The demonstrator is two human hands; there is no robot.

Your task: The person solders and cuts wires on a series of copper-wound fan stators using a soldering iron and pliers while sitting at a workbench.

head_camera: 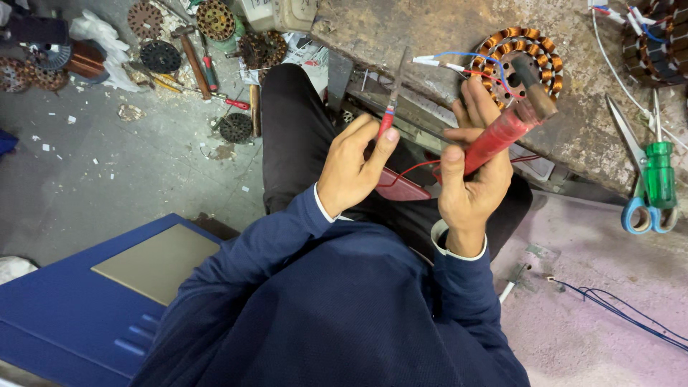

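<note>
While the left hand (355, 168) pinches a slim grey metal probe with a red collar (389, 107) between thumb and fingertips, the right hand (469, 183) is closed around a red-handled tool with a dark tip (510, 125), its thin red lead (412, 170) looping between them. Just beyond, the round copper-wound stator (522, 61) lies on the worn workbench (430, 29), its red, blue and white leads (466, 66) loose, so the work on it looks unfinished; green-handled screwdriver (659, 172) and blue-handled scissors (634, 172) lie farther right.

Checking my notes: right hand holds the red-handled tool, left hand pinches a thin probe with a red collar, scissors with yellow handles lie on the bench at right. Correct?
Not quite. The head view shows the scissors have blue handles, not yellow. The rest holds: right hand grips the red-handled tool, left hand pinches the thin probe.
</note>
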